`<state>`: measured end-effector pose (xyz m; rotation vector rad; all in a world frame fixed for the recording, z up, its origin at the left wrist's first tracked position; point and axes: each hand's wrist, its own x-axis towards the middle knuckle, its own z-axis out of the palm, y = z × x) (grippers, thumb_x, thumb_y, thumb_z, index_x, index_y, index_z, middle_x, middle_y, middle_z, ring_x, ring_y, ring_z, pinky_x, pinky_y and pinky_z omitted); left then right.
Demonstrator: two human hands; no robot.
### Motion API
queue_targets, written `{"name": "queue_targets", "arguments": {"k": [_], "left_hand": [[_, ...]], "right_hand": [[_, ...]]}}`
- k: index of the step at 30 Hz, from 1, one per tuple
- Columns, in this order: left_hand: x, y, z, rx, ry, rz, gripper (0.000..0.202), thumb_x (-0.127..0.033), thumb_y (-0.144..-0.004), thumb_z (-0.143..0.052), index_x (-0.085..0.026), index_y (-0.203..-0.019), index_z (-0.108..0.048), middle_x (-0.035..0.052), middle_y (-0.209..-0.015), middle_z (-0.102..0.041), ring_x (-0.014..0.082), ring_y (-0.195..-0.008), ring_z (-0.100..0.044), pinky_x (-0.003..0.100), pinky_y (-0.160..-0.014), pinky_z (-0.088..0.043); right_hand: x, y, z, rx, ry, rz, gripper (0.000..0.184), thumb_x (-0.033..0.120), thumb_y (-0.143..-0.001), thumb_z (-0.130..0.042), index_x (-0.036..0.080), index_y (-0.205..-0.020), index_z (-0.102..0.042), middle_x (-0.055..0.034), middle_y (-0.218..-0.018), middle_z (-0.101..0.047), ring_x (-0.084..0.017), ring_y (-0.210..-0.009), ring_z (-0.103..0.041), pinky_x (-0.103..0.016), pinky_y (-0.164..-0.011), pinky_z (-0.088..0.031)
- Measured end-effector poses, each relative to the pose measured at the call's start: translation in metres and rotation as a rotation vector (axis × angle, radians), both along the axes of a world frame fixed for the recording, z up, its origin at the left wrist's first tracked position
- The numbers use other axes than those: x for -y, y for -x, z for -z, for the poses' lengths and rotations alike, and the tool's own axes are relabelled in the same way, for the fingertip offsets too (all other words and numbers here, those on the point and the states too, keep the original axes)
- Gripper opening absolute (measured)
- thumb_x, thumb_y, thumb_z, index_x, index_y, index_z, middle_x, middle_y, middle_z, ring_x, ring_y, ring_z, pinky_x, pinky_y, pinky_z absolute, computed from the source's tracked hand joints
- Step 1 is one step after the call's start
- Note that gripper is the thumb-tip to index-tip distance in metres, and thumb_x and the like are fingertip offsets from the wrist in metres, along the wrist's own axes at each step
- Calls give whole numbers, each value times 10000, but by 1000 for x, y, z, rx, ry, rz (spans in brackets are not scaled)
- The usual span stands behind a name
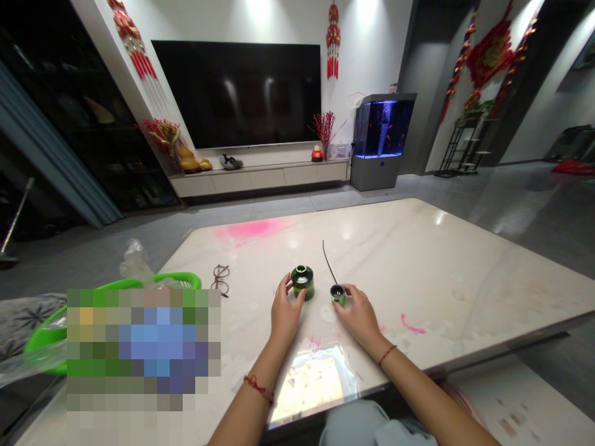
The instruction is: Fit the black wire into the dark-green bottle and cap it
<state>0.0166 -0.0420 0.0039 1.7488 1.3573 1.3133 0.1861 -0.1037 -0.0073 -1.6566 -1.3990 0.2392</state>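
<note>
My left hand (286, 310) is closed around the side of a squat dark green glass bottle (303, 286) with a short, narrow open neck, upright at the table. My right hand (359, 310) pinches a small round green cap (338, 295), its dark hollow side facing up. From behind the cap a thin dark stick (330, 261) runs away up the table, bent slightly at its far tip; I cannot tell whether it is joined to the cap. Bottle and cap are apart, side by side.
The pale marble table (390, 248) has pink stains. Eyeglasses (220, 280) lie left of the bottle. A green basket (188, 279) with plastic bags stands at the left, partly pixelated. Beyond are a television (242, 93) and a lit fish tank (385, 130).
</note>
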Motion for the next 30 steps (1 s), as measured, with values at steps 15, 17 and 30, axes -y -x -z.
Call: {"name": "queue_targets", "arguments": {"k": [15, 17, 30], "left_hand": [[3, 1, -4, -2, 49, 36, 522, -312, -748, -603, -230, -1236, -436, 87, -1196, -574, 205, -1086, -556, 371, -925, -442], [3, 2, -4, -3, 49, 39, 520, -311, -751, -601, -227, -1236, -435, 89, -1198, -572, 205, -1083, -557, 373, -924, -444], [2, 1, -3, 20, 41, 44, 517, -298, -744, -612, -225, -1227, -442, 92, -1184, -579, 208, -1080, -563, 375, -912, -460]], "right_hand": [[-2, -2, 5, 74, 15, 24, 307, 274, -715, -583, 185, -1008, -561, -67, -888, -657, -230, -855, -593, -347, -770, -456], [-2, -2, 5, 77, 20, 20, 307, 275, -716, -584, 189, -1010, -560, -66, -889, -656, -230, -857, -594, -346, -772, -454], [-10, -8, 6, 140, 51, 51, 322, 324, -710, -609, 198, -1003, -563, -58, -870, -654, -229, -848, -593, -347, -781, -433]]}}
